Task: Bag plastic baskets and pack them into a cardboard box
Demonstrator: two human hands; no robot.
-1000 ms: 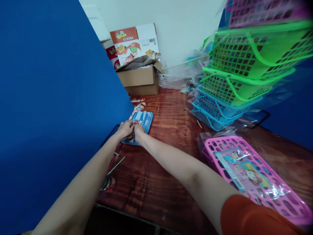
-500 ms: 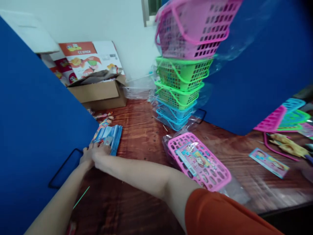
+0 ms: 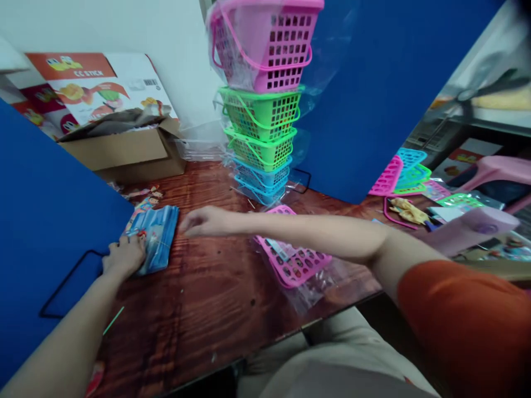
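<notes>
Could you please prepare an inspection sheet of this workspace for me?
Surface: reddish-brown table, wood-grained.
Things at hand: blue pile, lying on the table.
Clutter: thin green strip; pink perforated piece, partly hidden by the right forearm.
Hands: left hand rests on the blue pile, grip unclear; right hand is apart from it, fingers loosely curled.
Cables: nothing seen.
Surroundings: blue panels, opened cardboard box, stacked baskets.

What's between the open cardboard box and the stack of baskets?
In the head view, clear plastic lies toward the back of the table, between the cardboard box and the stack of baskets.
</notes>
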